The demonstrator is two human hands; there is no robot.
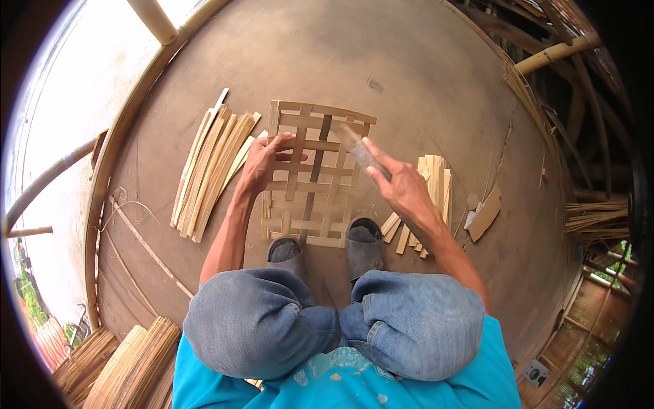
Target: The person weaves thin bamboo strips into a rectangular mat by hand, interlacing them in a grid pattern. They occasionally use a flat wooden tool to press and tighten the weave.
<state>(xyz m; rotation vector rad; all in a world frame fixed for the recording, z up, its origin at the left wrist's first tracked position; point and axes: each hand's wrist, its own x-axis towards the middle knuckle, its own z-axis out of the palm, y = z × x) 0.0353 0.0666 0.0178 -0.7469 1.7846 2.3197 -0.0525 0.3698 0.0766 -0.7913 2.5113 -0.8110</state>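
Note:
A woven bamboo lattice panel (317,184) stands or lies between my feet and the strip bundles, with one dark strip running through its middle. My left hand (267,162) grips its left side, fingers curled round a crossing strip. My right hand (403,187) is closed on a knife (355,144), blurred by motion, with its greyish blade pointing toward the panel's upper right. A dark long handle seems to run back beneath my right forearm. Whether the blade touches the panel I cannot tell.
Pale bamboo strips (214,170) lie in a bundle at the left; a second strip bundle (436,180) lies at the right. A brown cardboard scrap (485,215) is farther right. Large strip bundles (136,368) sit at the lower left. My sandalled feet (364,245) flank the panel's near end.

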